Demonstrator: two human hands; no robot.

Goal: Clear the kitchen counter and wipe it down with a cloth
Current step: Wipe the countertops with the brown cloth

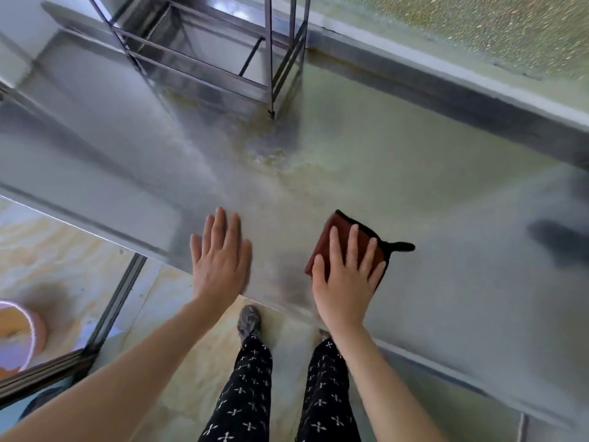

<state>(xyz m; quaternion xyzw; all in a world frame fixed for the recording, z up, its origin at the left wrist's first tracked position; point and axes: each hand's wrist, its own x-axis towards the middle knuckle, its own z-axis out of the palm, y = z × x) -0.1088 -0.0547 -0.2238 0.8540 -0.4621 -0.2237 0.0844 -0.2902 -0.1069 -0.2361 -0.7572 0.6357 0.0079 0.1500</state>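
- Progress: clearing looks largely done. Apart from the cloth, only a wire rack (271, 59) at the back and a dark blurred shape (557, 237) at the right edge, too smeared to name, show on the counter (446, 250).
- Wiping appears under way, not finished. A yellow-brown patch of grime (271, 157) sits around the near foot of the rack, well beyond the cloth (342, 223), and a greenish film spreads right from it.
- Cloth: lies on the counter close to the front edge, folded into a small square pad. Rust-red face, black trim, a black loop sticking out at its right corner. Looks soft and slightly napped.
- Right hand (344, 282): laid flat on the cloth, fingers straight and spread, pressing it down rather than clutching it.
- Left hand (220, 260): flat on bare metal just left of the cloth, fingers straight and close together, holding nothing.
- Counter: brushed steel, dull sheen, L-shaped with a folded front lip.
- Rack: thin square metal bars, upright frame.
- Floor: glossy pale tile; a pink bucket (19, 333) stands far left.
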